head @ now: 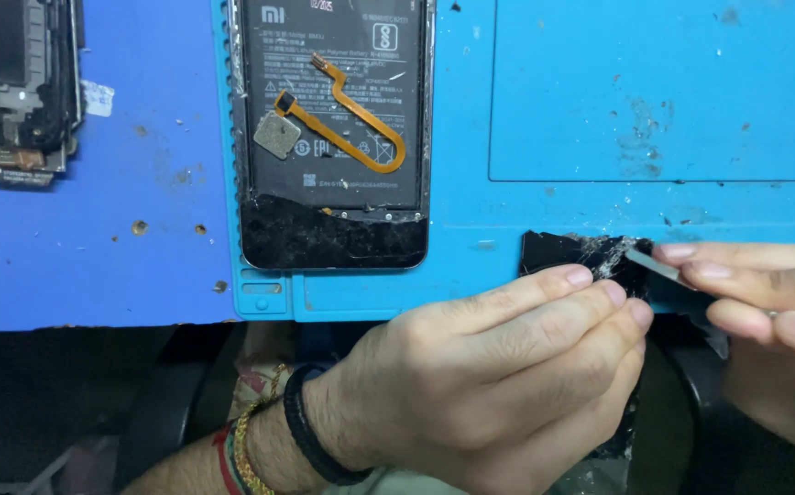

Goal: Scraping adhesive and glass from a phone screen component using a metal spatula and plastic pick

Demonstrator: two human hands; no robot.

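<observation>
My left hand (507,367) grips a black, cracked piece of phone screen glass (567,252) at the front edge of the blue mat (553,92). My right hand (764,302) comes in from the right and holds a thin metal blade (654,264) against the shattered corner of that piece. Behind them an opened phone (333,128) lies face down on the mat, showing its black battery, an orange flex cable (361,119) with a small square sensor, and broken black glass along its lower end.
Another dismantled phone frame (17,87) lies at the far left on the darker blue table surface (141,183). The mat has a recessed rectangle (654,92) at the right. Below the table edge it is dark, with bracelets on my left wrist.
</observation>
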